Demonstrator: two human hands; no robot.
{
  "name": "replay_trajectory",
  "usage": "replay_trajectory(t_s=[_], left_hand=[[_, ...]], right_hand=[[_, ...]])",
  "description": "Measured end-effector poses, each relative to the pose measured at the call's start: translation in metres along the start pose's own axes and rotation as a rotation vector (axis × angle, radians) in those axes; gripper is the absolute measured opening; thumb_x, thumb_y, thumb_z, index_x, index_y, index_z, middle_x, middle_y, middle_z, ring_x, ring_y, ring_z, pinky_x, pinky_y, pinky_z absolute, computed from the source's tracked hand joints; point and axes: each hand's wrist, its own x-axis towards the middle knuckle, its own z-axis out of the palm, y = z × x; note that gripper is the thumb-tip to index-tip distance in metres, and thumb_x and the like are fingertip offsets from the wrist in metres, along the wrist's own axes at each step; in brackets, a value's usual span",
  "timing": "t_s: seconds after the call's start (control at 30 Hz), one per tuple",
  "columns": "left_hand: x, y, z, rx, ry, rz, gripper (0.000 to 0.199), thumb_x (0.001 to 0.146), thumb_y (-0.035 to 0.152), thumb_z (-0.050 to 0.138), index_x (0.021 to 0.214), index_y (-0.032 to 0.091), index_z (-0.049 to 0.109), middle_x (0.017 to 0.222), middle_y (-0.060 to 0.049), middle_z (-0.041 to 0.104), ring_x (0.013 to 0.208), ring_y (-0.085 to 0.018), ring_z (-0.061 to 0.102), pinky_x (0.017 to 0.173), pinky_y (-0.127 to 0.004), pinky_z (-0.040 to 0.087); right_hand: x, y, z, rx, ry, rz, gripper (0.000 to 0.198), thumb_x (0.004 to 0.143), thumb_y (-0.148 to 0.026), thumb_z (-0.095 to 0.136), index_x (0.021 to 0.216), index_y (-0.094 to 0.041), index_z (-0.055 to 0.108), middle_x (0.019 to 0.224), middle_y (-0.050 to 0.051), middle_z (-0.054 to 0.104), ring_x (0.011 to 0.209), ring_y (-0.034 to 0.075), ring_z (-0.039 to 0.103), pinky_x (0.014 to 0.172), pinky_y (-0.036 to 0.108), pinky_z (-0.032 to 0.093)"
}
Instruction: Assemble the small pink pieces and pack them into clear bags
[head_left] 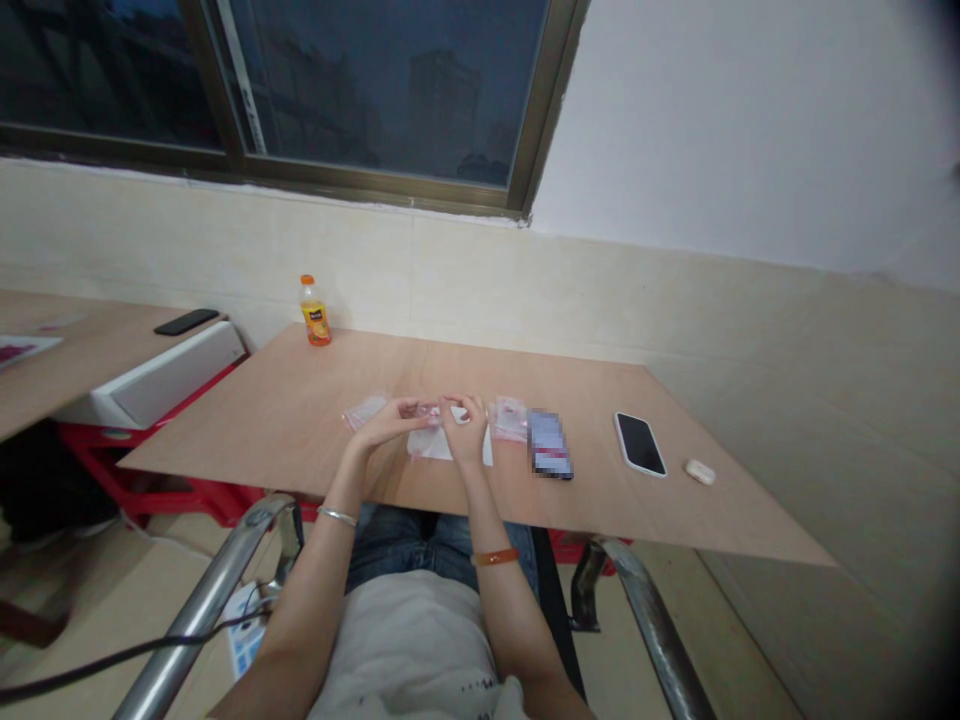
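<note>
My left hand (390, 420) and my right hand (465, 432) meet above a white sheet (436, 446) on the wooden table. Between the fingertips of my left hand is a small pinkish, see-through piece (430, 413), too small to name. The fingers of my right hand are pinched at its right end; what they grip is hidden. Left of my hands lies a clear plastic packet with pink edges (365, 411). Another clear and pink packet (510, 419) lies just right of my right hand. Beside it is a phone with a lit, blurred-out screen (550, 444).
A white-edged phone (640, 444) and a small white case (700, 472) lie at the table's right. An orange drink bottle (316, 315) stands at the back left. Metal chair arms (652, 620) flank me. A neighbouring table (75, 360) holds a black phone (186, 321).
</note>
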Motion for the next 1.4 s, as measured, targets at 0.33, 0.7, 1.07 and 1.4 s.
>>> replay_trajectory(t_s=[0.33, 0.7, 1.07, 1.4], left_hand=[[0.003, -0.01, -0.007, -0.003, 0.06, 0.002, 0.038, 0.056, 0.026, 0.076, 0.091, 0.012, 0.067, 0.096, -0.007, 0.069, 0.09, -0.02, 0.061, 0.091, -0.037, 0.042], [0.001, -0.002, -0.001, -0.025, -0.009, -0.004, 0.042, 0.061, 0.028, 0.074, 0.098, 0.011, 0.066, 0.103, -0.011, 0.067, 0.093, -0.02, 0.061, 0.092, -0.036, 0.042], [0.004, -0.013, -0.007, 0.004, 0.001, -0.03, 0.043, 0.062, 0.029, 0.073, 0.1, 0.01, 0.064, 0.102, -0.011, 0.067, 0.092, -0.019, 0.061, 0.09, -0.035, 0.044], [0.001, -0.006, -0.008, 0.04, 0.031, -0.014, 0.039, 0.063, 0.027, 0.072, 0.098, 0.011, 0.065, 0.104, -0.01, 0.067, 0.092, -0.018, 0.061, 0.093, -0.035, 0.043]], right_hand=[[0.0, 0.001, -0.001, 0.009, -0.179, -0.021, 0.009, 0.074, -0.025, 0.058, 0.072, -0.018, 0.065, 0.082, 0.003, 0.058, 0.083, 0.016, 0.053, 0.072, 0.026, 0.042], [0.002, 0.017, 0.003, 0.097, -0.086, 0.111, 0.021, 0.078, -0.032, 0.051, 0.07, -0.016, 0.062, 0.076, 0.004, 0.06, 0.074, 0.015, 0.055, 0.065, 0.025, 0.042], [-0.021, 0.068, 0.006, -0.533, -0.416, 0.172, 0.017, 0.075, -0.022, 0.057, 0.084, -0.016, 0.069, 0.089, 0.01, 0.064, 0.088, 0.021, 0.056, 0.079, 0.03, 0.039], [-0.026, 0.066, 0.01, -0.636, -0.441, 0.105, 0.02, 0.075, -0.029, 0.062, 0.091, -0.021, 0.069, 0.093, 0.008, 0.06, 0.091, 0.021, 0.053, 0.079, 0.029, 0.036]])
